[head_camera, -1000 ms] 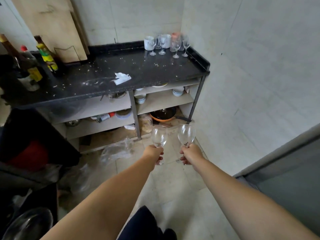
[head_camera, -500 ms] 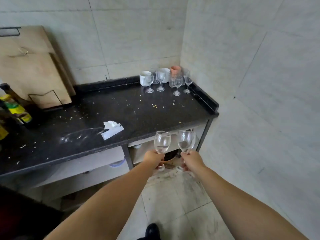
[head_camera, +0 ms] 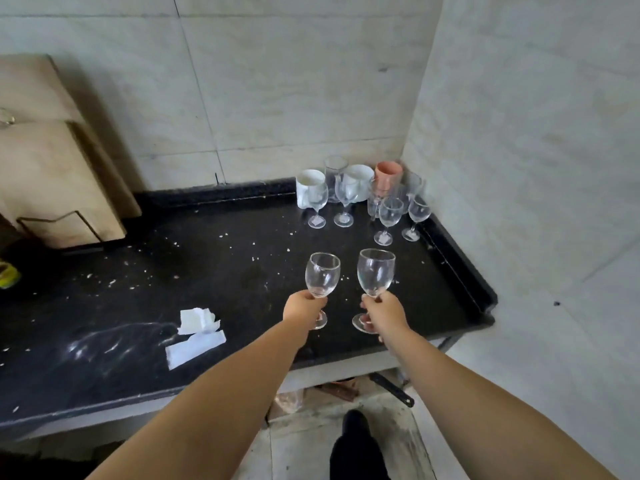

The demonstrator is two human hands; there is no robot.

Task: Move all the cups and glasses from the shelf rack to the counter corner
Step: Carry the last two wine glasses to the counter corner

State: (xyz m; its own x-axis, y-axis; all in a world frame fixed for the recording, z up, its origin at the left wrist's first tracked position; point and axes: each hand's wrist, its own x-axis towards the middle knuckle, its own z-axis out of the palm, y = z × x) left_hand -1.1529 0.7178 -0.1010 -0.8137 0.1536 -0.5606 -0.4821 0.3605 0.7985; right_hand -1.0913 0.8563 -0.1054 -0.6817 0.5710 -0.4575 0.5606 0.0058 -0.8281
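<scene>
Two wine glasses are in the air over the counter (head_camera: 221,271), one per hand, short of the cups and glasses clustered in the far right corner (head_camera: 360,199). Thin, light and smooth, they look fragile; the stem is probably the safest hold, keeping the bowls apart. The left hand (head_camera: 304,308) wraps its fingers round the left glass (head_camera: 322,275) at the stem under the bowl. The right hand (head_camera: 386,315) likewise grips the right glass (head_camera: 375,273) by its stem, foot showing beside the fist.
</scene>
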